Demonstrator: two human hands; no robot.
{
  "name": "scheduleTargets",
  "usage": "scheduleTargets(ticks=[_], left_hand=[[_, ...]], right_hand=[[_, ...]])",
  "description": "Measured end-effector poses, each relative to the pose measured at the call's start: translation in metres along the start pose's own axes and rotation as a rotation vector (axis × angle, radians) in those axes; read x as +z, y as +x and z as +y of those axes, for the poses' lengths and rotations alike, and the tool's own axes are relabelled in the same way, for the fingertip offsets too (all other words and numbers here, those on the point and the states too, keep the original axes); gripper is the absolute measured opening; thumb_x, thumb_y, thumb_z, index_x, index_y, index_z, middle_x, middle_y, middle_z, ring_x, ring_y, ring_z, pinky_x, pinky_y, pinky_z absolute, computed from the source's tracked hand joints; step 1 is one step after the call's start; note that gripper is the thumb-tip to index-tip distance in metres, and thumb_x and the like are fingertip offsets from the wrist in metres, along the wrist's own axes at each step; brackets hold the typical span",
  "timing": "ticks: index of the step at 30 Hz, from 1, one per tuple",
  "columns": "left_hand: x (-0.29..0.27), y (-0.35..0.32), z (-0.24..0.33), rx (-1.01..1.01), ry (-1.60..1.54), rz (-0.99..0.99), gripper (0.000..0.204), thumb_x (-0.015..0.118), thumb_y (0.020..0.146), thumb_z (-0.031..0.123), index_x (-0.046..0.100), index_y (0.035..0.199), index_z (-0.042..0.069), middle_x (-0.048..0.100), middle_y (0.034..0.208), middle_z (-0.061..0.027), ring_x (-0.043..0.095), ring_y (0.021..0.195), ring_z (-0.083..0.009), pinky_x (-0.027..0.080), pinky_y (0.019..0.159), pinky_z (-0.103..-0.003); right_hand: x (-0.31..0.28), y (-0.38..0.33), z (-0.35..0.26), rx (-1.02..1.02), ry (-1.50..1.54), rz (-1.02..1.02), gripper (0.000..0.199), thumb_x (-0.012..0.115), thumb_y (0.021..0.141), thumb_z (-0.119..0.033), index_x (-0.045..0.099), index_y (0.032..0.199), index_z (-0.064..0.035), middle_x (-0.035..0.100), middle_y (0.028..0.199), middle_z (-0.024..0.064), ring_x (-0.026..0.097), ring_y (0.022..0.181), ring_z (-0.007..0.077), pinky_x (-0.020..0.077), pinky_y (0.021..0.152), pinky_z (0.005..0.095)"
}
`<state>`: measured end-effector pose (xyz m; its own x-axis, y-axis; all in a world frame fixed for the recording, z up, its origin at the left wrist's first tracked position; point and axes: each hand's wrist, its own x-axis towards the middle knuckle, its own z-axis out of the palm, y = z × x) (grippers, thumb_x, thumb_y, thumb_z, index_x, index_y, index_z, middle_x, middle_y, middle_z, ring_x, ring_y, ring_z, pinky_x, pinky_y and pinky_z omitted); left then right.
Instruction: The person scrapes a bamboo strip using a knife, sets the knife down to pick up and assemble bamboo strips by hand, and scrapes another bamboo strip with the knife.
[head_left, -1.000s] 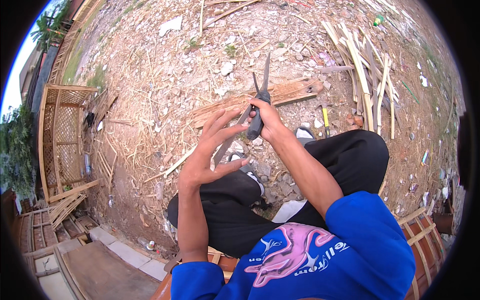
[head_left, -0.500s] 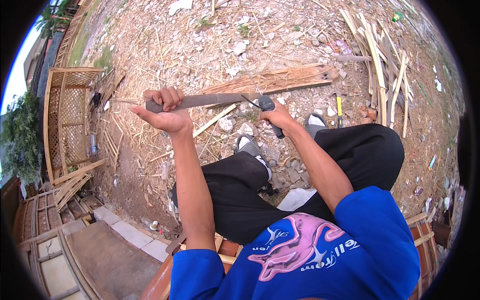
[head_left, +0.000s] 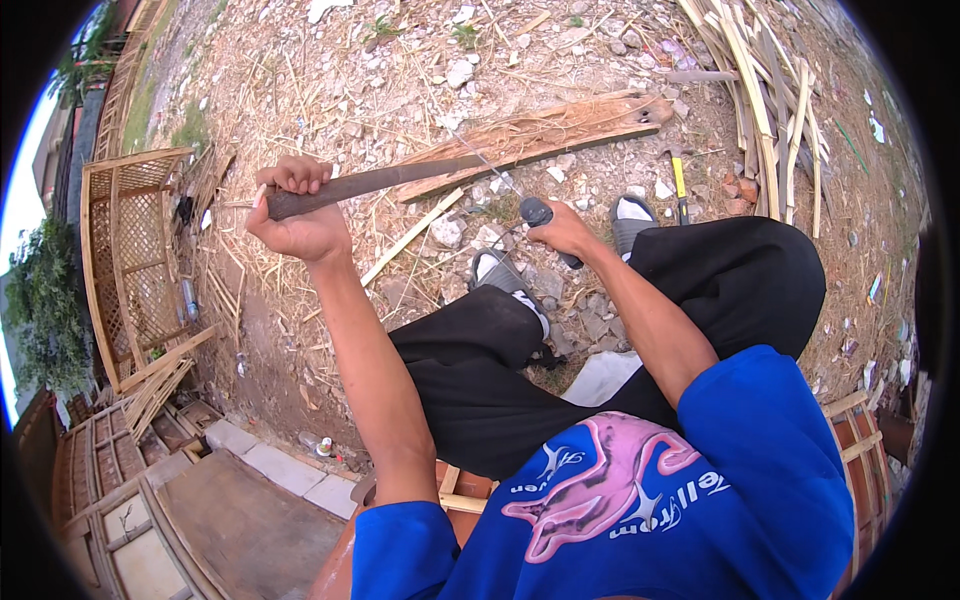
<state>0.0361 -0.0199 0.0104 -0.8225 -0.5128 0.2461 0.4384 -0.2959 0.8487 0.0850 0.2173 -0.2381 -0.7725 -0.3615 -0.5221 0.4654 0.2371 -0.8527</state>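
Observation:
My left hand (head_left: 300, 215) is closed around one end of a dark, weathered wooden slat (head_left: 395, 177). The slat slants up to the right, its far end over a split, rough plank (head_left: 560, 135) on the ground. My right hand (head_left: 563, 228) grips a black-handled tool (head_left: 536, 211). A thin, bright metal piece seems to run up and left from that handle past the slat's far end; its exact kind is unclear. Tool and left hand are well apart.
Beyond my right foot lies a yellow-handled hammer (head_left: 680, 178). A pile of light wooden strips (head_left: 760, 110) spreads at the far right. To the left stands a lattice wooden frame (head_left: 130, 250). Stones, rubble and straw-like splinters cover the ground.
My left hand has shifted left with the slat, which now tilts upward to the right. The slat's end has come away from the black handle. My right hand has moved slightly.

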Motion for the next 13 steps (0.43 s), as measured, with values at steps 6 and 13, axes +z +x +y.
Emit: scheduleTargets(ticks=[6, 13], left_hand=[[-0.020, 0.001, -0.001, -0.026, 0.096, -0.173, 0.042, 0.038, 0.078, 0.048, 0.022, 0.059, 0.014, 0.021, 0.052, 0.0002, 0.020, 0.048, -0.0134, 0.019, 0.052, -0.030], [-0.014, 0.003, -0.005, -0.031, 0.091, -0.232, 0.043, 0.036, 0.079, 0.048, 0.021, 0.057, 0.014, 0.020, 0.050, 0.0005, 0.017, 0.047, -0.0132, 0.019, 0.052, -0.032]], right_hand=[[-0.002, -0.003, -0.023, -0.030, -0.085, -0.036, 0.034, 0.071, 0.068, -0.017, 0.063, 0.098, -0.0026, 0.062, 0.076, 0.0053, 0.057, 0.062, 0.0143, 0.0473, 0.059, 0.0299], [0.000, -0.011, -0.060, -0.118, -0.224, -0.039, 0.044, 0.075, 0.067, -0.027, 0.065, 0.104, -0.0042, 0.069, 0.095, 0.0126, 0.063, 0.081, 0.0242, 0.0493, 0.077, 0.0339]])
